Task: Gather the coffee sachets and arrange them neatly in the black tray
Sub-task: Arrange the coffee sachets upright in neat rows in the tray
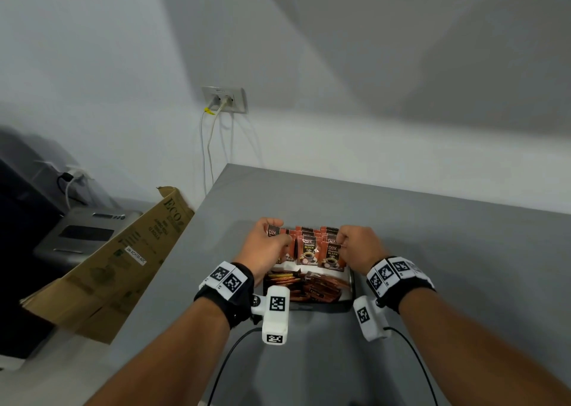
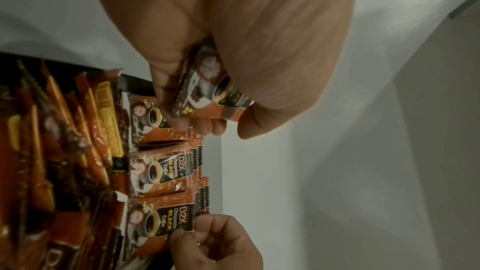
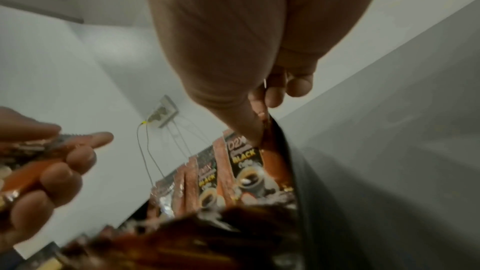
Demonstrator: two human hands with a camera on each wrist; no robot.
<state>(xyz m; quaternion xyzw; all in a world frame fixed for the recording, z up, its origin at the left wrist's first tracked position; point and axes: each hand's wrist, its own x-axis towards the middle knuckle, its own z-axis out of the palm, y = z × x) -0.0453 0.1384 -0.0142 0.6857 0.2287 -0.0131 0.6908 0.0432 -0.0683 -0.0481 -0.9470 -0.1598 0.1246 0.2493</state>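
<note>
Nearest the person, the black tray (image 1: pixel 353 285) sits on the grey table (image 1: pixel 432 251), its near half filled with loose orange-brown sachets (image 1: pixel 304 285) lying flat and overlapping. In the far half, coffee sachets (image 1: pixel 309 249) printed "D2X BLACK Coffee" stand upright in rows, faces toward the person. The right hand (image 1: pixel 358 246) is at the right end of the front row, thumb and forefinger pinched on the top edge of the front-right sachet (image 2: pixel 166 221), its other fingers curled. The left hand (image 1: pixel 268 243) is over the left end of the rows, its fingers curled round a held sachet (image 2: pixel 207 88) that it grips between thumb and fingers, just above the standing ones. Left of the table a cardboard box (image 1: pixel 123 251) leans open, with a grey appliance (image 1: pixel 83 235) beyond it. On the far wall a wall socket (image 1: pixel 225 99) holds two plugs, their white cables (image 1: pixel 207 152) hanging down behind the table's corner.
</note>
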